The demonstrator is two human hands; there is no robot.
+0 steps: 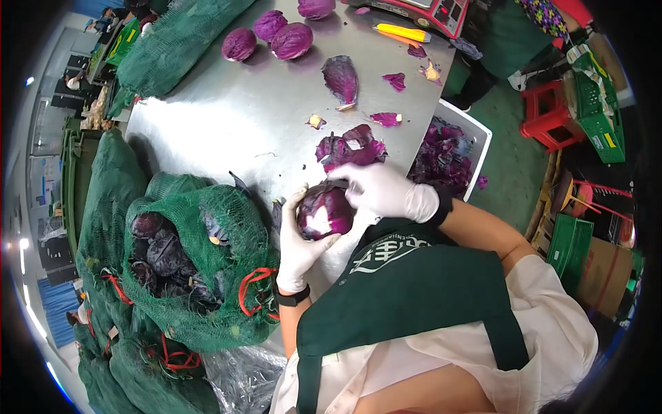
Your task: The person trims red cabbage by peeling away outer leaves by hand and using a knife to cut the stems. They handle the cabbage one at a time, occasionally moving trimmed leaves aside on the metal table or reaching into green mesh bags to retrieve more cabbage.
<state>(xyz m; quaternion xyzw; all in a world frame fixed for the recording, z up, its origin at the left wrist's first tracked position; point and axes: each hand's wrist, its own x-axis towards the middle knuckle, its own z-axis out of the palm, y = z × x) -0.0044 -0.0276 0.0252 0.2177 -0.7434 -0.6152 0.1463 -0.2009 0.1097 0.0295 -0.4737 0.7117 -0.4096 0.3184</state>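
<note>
A red cabbage (325, 212) sits in my two white-gloved hands just above the near edge of the steel table (241, 117). My left hand (298, 243) cups it from below and the left side. My right hand (385, 191) grips its top right, fingers on an outer leaf. Torn purple leaves (350, 148) lie on the table just beyond the cabbage. Three trimmed cabbages (270, 36) rest at the table's far end.
An open green net sack (200, 265) full of dark cabbages stands left of my hands, with more sacks behind and below it. A white bin (452, 153) of leaf scraps stands right of the table. A yellow knife (402, 32) and a scale (427, 10) lie at the far edge.
</note>
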